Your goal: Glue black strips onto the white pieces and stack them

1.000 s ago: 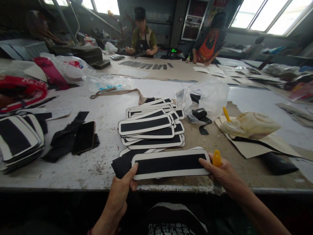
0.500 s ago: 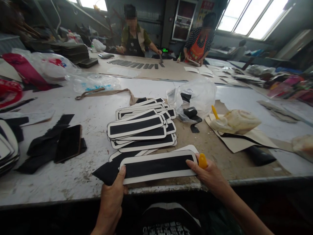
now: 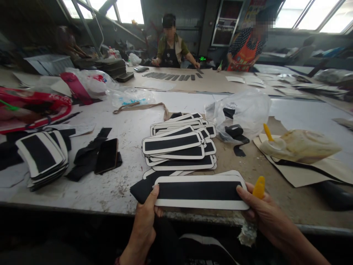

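A long white panel with rounded corners and a black strip [image 3: 198, 190] is held level at the table's front edge. My left hand [image 3: 143, 224] pinches its left end, thumb on top. My right hand [image 3: 271, 215] grips the right end and also keeps a yellow-handled brush [image 3: 258, 187] between its fingers; the brush's lower end is crusted with pale residue. Beyond the panel lies a pile of similar panels [image 3: 173, 143], stacked unevenly. A pointed piece of black material [image 3: 140, 187] shows beside my left thumb.
A phone [image 3: 107, 156] lies on black scraps to the left, near another panel stack [image 3: 41, 154]. Rightward sit a clear plastic bag [image 3: 248, 110] and a glue-stained container [image 3: 306, 145] with a yellow handle. Two co-workers [image 3: 173, 49] stand across the table.
My view has turned left, so things sit further right in the picture. The panel stays in both hands, now more level. The brush's crusted end has come into sight below my right hand.
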Available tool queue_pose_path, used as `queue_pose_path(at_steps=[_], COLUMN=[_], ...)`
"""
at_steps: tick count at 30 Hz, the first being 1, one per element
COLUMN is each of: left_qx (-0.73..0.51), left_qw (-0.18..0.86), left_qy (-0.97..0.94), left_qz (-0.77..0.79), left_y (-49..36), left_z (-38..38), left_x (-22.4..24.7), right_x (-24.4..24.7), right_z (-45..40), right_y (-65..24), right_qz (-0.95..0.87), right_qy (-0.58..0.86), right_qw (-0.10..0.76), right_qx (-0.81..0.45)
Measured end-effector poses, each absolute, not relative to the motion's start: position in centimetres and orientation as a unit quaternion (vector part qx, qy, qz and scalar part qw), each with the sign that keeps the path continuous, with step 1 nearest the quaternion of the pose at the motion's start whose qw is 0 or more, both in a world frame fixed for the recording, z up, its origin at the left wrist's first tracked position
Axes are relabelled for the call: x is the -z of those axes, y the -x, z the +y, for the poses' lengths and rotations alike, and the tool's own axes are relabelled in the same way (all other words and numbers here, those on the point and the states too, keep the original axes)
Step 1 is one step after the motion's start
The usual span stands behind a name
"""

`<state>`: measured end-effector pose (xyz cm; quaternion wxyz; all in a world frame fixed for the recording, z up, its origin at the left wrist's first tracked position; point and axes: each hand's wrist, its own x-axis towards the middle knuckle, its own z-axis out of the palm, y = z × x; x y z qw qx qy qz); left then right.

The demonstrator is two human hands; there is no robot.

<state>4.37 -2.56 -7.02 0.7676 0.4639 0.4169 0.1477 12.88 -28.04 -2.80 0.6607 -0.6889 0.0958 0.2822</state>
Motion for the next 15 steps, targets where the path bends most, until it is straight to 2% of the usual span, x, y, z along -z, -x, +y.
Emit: queue_pose_path(at_steps=[3, 7, 12, 15], left_qx=[-0.123, -0.092, -0.071, -0.066], left_qw=[0.823, 0.858, 0.851, 0.842], left_qy=[-0.358, -0.262, -0.379, -0.411], left_qz=[0.425, 0.431, 0.357, 0.343], left_y=[-4.7, -5.0, -6.4, -8.6], left_z=[-2.6, -1.9, 1.3, 4.1], left_x=[5.8, 5.3, 6.2, 5.5], right_x=[2.6, 2.3, 1.8, 1.5], right_z=[-27.7, -26.9, -24.6, -22.2], right_y=[-12.9, -14.0, -17.4, -20.8], right_qz=[0.124, 0.148, 0.097, 0.036], right_qy=[0.602, 0.547, 0.571, 0.647], right_qw=[0.726, 0.758, 0.749, 0.708], right_qx=[-0.31, -0.323, -0.321, -0.28])
